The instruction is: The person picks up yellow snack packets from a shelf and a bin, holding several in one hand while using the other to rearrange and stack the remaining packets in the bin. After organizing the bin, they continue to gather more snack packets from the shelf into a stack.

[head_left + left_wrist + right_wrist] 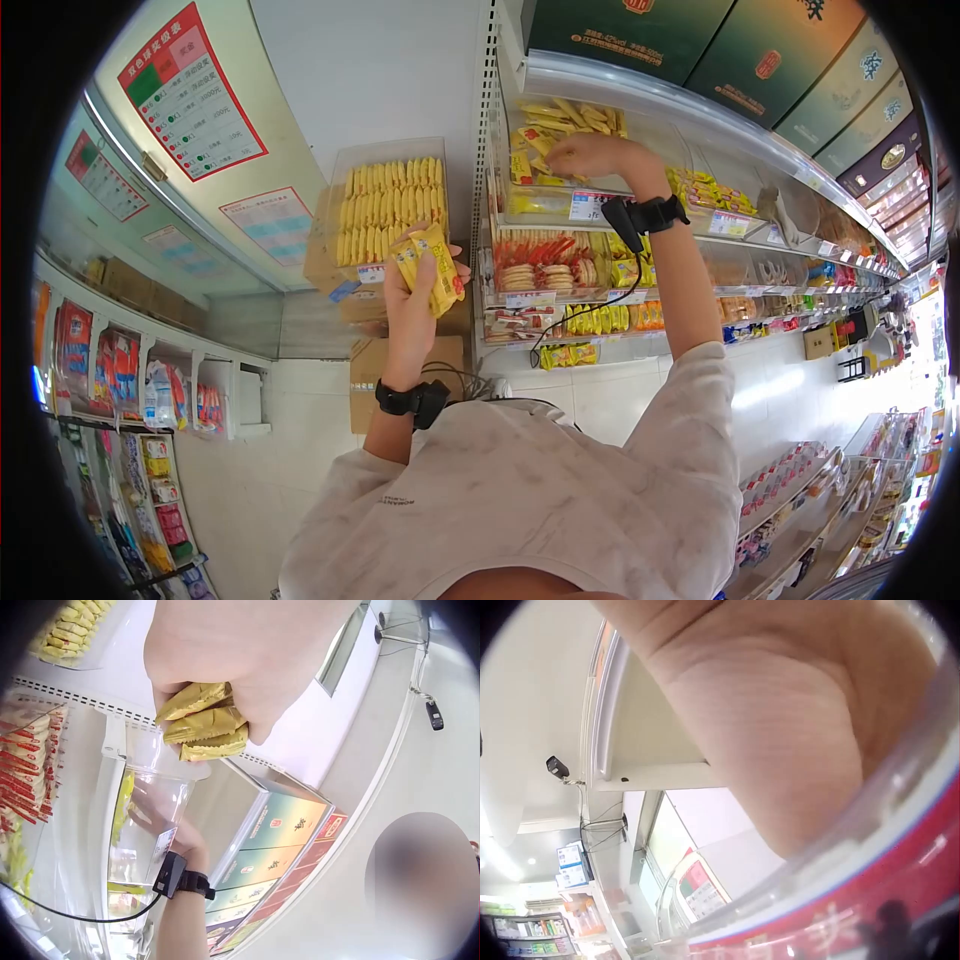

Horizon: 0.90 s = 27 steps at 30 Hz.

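My left hand (412,305) grips several small yellow packets (432,270), thumb across their front; in the left wrist view the packets (206,724) stick out below the left hand (225,645). My right hand (598,157) reaches into a clear bin on the upper shelf, at the yellow packets (575,115) in it. Its fingertips are partly hidden, so whether it holds a packet is unclear. The right wrist view shows only the palm side of the right hand (780,727) close up, beside the bin's edge.
A clear box of upright yellow packets (392,205) stands left of the shelves. Below the upper bin are red-and-white packets (535,262) and green-yellow ones (597,320). Large green boxes (640,35) fill the top shelf. A cable hangs from the right wrist camera (622,222).
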Tool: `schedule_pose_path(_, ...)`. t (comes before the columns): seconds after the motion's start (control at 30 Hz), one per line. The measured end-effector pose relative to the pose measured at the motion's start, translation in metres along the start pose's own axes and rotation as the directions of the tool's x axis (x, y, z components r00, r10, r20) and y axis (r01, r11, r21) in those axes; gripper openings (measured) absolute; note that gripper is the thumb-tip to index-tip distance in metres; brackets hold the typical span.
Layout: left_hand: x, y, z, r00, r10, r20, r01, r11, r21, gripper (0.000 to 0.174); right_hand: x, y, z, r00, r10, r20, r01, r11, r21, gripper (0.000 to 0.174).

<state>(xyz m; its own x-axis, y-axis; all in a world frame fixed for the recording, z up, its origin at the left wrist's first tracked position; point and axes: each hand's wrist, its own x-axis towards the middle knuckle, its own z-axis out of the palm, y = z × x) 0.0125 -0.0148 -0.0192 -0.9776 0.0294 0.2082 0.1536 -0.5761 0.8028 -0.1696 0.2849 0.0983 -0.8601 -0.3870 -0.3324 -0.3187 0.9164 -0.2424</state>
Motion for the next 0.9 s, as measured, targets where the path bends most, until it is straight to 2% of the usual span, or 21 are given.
schedule_pose_path(0.23, -0.001, -0.001, 0.004, 1.0, -0.017, 0.022, 0.016, 1.0, 0.023, 0.039, -0.006, 0.011, 0.008, 0.996, -0.007, -0.088, 0.012, 0.998, 0.057, 0.049)
schedule_pose_path(0.33, 0.0, -0.003, 0.005, 1.0, -0.021, 0.0, 0.021, 0.999, 0.039, 0.039, -0.005, 0.016, 0.018, 0.982, -0.059, -0.182, 0.072, 0.995, 0.063, 0.036)
schedule_pose_path(0.43, 0.002, -0.007, 0.003, 1.0, -0.028, 0.0, 0.028, 0.999, 0.028, 0.039, -0.012, 0.015, 0.015, 0.951, -0.043, -0.306, 0.083, 0.99, 0.118, 0.024)
schedule_pose_path(0.53, 0.002, -0.004, 0.003, 0.997, -0.044, 0.062, 0.039, 0.996, 0.082, 0.039, -0.025, 0.01, 0.012, 0.854, -0.047, -0.518, 0.09, 0.994, 0.058, 0.018)
schedule_pose_path(0.63, -0.001, -0.002, 0.005, 0.991, -0.075, 0.113, 0.074, 0.997, 0.011, 0.04, -0.066, -0.026, 0.019, 0.647, -0.009, -0.762, 0.132, 0.986, 0.101, 0.021)
schedule_pose_path(0.7, -0.003, 0.002, 0.003, 0.983, -0.135, 0.123, 0.146, 0.986, -0.081, 0.04, -0.093, -0.054, 0.029, 0.639, 0.177, -0.749, 0.164, 0.919, 0.357, 0.028)
schedule_pose_path(0.77, 0.0, 0.001, -0.002, 0.963, -0.197, 0.184, 0.231, 0.956, -0.181, 0.04, -0.112, -0.072, 0.042, 0.575, -0.039, -0.817, 0.279, 0.948, 0.151, 0.026)
schedule_pose_path(0.8, 0.001, -0.002, -0.003, 0.96, -0.215, 0.177, 0.242, 0.96, -0.143, 0.045, -0.123, -0.079, 0.05, 0.531, -0.135, -0.837, 0.324, 0.945, 0.053, 0.024)
schedule_pose_path(0.87, 0.002, -0.01, -0.01, 0.944, -0.24, 0.226, 0.277, 0.949, -0.151, 0.044, -0.137, -0.104, 0.07, 0.471, -0.264, -0.842, 0.43, 0.902, -0.042, 0.034)
schedule_pose_path(0.9, 0.003, -0.012, -0.011, 0.932, -0.255, 0.258, 0.299, 0.942, -0.151, 0.044, -0.139, -0.113, 0.088, 0.494, -0.264, -0.829, 0.522, 0.852, 0.04, 0.034)
